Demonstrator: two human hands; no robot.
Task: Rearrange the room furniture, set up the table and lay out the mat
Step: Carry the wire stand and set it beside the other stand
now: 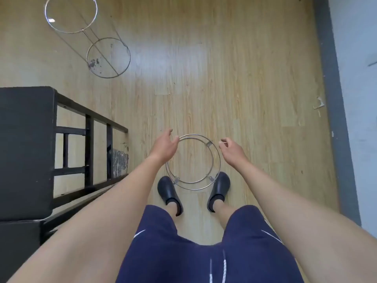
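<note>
A round metal wire stand point(208, 143), made of stacked rings, stands upright on the wooden floor just in front of my feet. My left hand point(165, 144) is at the left side of its top ring, fingers relaxed and spread, the fingertips at the rim. My right hand point(230, 148) hovers just off the right side of the ring with loosely curled fingers and holds nothing. Whether either hand touches the wire is unclear. A black table frame point(26, 150) with slatted bars stands at the left. No mat is in view.
A second wire stand point(87, 35) lies tipped on the floor at the far left. A wall with a dark baseboard point(330, 99) runs along the right. My black shoes point(169, 190) flank the upright stand. Bare wooden floor stretches ahead.
</note>
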